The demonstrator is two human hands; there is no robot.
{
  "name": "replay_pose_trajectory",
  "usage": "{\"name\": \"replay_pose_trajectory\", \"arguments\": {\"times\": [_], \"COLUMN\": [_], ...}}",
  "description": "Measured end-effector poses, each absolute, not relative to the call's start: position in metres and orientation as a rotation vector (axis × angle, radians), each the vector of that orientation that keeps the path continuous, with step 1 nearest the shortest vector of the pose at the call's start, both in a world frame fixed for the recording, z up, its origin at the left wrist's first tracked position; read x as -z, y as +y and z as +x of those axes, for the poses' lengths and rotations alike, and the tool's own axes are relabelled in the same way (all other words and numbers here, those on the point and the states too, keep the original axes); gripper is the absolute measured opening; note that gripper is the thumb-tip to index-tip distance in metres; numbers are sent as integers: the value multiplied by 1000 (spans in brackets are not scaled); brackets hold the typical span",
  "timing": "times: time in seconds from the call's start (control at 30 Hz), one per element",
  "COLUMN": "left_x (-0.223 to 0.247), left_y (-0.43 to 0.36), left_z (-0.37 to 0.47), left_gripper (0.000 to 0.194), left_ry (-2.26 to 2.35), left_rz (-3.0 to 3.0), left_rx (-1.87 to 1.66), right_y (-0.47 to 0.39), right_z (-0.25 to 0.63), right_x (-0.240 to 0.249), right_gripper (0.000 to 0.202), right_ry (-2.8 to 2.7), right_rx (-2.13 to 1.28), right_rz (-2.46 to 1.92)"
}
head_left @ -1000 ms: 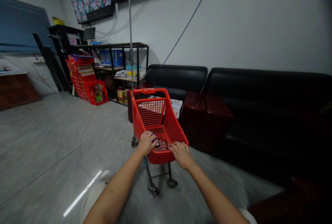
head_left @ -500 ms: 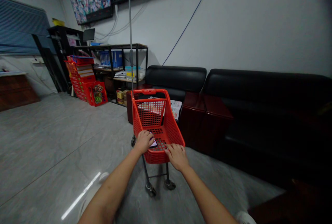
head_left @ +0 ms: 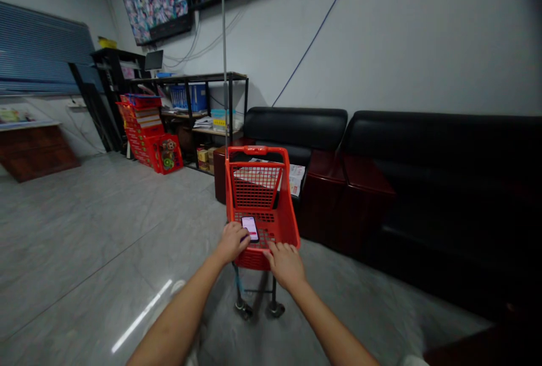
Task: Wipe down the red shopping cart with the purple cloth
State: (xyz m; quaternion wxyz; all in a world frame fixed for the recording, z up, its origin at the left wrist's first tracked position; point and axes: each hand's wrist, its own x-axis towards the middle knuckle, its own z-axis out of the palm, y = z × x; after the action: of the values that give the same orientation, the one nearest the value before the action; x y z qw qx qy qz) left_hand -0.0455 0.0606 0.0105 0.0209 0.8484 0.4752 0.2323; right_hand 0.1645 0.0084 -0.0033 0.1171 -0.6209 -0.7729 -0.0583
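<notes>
A small red shopping cart (head_left: 289, 220) stands before me on the floor, its handle at the far end. My left hand (head_left: 232, 242) is closed over the near left corner of the basket rim. At the near right part of that rim, my right hand (head_left: 285, 261) has its fingers curled over the edge. A smartphone (head_left: 250, 229) with a lit screen lies in the basket, just beyond my left fingers. Under the basket, dark legs end in caster wheels (head_left: 276, 309). A thin grey pole (head_left: 225, 44) rises from the cart's far left side.
Black sofas (head_left: 296, 123) with dark red wooden armrests (head_left: 324, 177) line the wall behind and right of the cart. Newspapers (head_left: 296, 177) lie beyond the basket. Stacked red boxes (head_left: 144, 140) and a black shelf (head_left: 207, 78) stand at the back left. Grey floor (head_left: 105, 230) extends leftward.
The cart has swung slightly and now points more directly away from me, both hands moving with its rim. More of the phone's screen shows. The room has shifted rightward in view.
</notes>
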Motion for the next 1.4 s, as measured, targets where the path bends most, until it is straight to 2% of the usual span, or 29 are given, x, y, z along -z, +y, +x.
{"name": "replay_pose_trajectory", "arguments": {"times": [0.17,0.37,0.47,0.6,0.77,0.93,1.4], "left_x": [-16,5,13,9,2,8,-4], "left_y": [69,39,29,35,46,46,61], "left_z": [-71,-13,13,1,-35,-23,-53], "left_gripper": [22,22,23,25,24,21,23], "left_ry": [1610,2141,2073,1884,2027,2120,1907], "left_rz": [2553,2229,2275,2516,2489,2363,2437], "left_rx": [-662,-859,-880,-791,-820,-836,-664], "right_y": [23,27,25,24,23,23,30], "right_z": [162,147,149,157,149,138,153], "right_x": [-3,2,5,6,4,6,3], "right_gripper": [46,44,43,43,43,41,42], "right_ry": [-2377,-2327,-2305,-2304,-2285,-2236,-2236], "right_rx": [102,106,128,145,151,153,126], "right_rz": [-1650,-1692,-1722,-1736,-1737,-1777,-1675]}}
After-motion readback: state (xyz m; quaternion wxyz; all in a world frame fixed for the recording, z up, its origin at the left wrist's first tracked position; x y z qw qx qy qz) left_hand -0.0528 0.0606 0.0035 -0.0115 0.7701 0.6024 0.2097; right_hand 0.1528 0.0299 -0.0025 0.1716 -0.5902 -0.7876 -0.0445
